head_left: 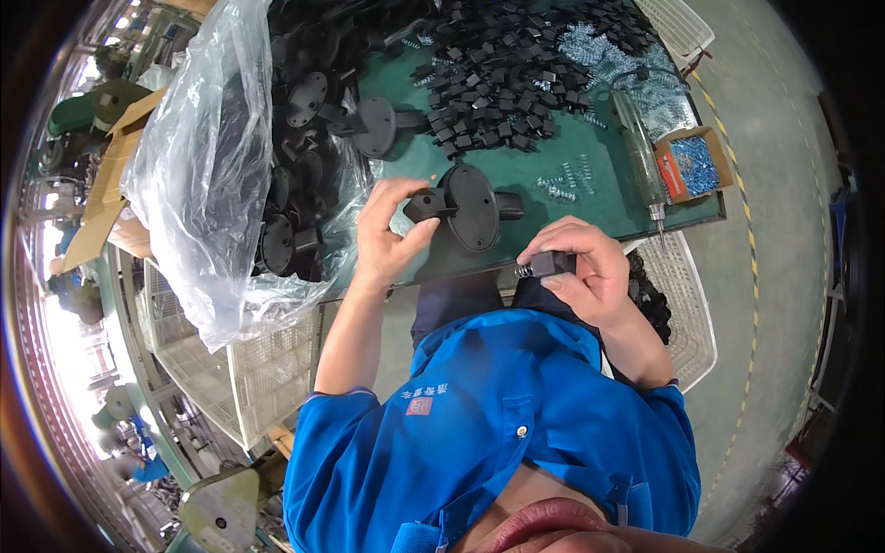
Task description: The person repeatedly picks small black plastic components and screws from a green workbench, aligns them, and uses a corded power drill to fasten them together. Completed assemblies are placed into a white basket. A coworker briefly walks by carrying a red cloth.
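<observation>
My left hand [392, 226] grips the near end of a black plastic part with a round flange [472, 208], held tilted over the table's front edge. Small holes show in the flange, and a stub sticks out on its far side. In my right hand [585, 267] is a small black block [555, 264], pinched between thumb and fingers. A metal spring [524, 271] pokes out of the block's left end, toward the flanged part. The two parts are apart. Several loose springs [567, 180] lie on the green tabletop [544, 214] just beyond.
Small black blocks [507, 83] are heaped at the back, with a spring pile [599, 55] beside them. A power screwdriver [641, 157] stands at the right near a carton of screws [693, 166]. Clear plastic bagging [203, 175] surrounds more flanged parts [309, 97] at the left.
</observation>
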The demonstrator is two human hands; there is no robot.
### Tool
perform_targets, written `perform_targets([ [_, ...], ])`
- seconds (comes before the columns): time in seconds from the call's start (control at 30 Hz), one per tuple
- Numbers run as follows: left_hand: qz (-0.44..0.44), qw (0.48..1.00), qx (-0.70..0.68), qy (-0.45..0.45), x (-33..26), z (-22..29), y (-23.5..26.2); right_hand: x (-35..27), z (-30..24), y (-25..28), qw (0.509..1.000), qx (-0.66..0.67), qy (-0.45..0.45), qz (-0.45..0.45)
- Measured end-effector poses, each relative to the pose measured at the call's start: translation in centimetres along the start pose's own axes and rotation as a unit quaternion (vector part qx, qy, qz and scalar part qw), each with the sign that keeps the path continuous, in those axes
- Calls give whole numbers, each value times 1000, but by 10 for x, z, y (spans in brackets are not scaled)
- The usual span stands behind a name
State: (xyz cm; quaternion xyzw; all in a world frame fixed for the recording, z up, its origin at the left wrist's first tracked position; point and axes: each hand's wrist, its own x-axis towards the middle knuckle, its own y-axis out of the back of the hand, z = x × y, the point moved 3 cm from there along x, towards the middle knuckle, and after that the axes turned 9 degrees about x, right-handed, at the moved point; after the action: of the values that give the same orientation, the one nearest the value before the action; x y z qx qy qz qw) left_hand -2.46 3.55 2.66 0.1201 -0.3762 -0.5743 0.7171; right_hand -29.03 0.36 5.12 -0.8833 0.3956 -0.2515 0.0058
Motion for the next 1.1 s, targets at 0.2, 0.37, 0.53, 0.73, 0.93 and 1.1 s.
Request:
perform_targets([
  [0.2,175,960,207,-70,-31,16,-14,-4,25,-12,998,12,-15,63],
  [0.37,3,963,260,-77,-51,24,-59,-10,35,-8,996,-12,-53,76],
  [0.53,-182,970,94,-130,-57,37,-71,-22,30,15,985,32,-68,157],
  [0.73,-228,880,266,-321,20,41,-68,-42,23,34,975,-49,-57,209],
  [0.93,-287,931,120,-190,49,47,-93,-48,5,46,949,-217,7,230],
  [1.1,-239,733,-556,310,12,78,-127,-39,-14,49,917,-320,111,210],
])
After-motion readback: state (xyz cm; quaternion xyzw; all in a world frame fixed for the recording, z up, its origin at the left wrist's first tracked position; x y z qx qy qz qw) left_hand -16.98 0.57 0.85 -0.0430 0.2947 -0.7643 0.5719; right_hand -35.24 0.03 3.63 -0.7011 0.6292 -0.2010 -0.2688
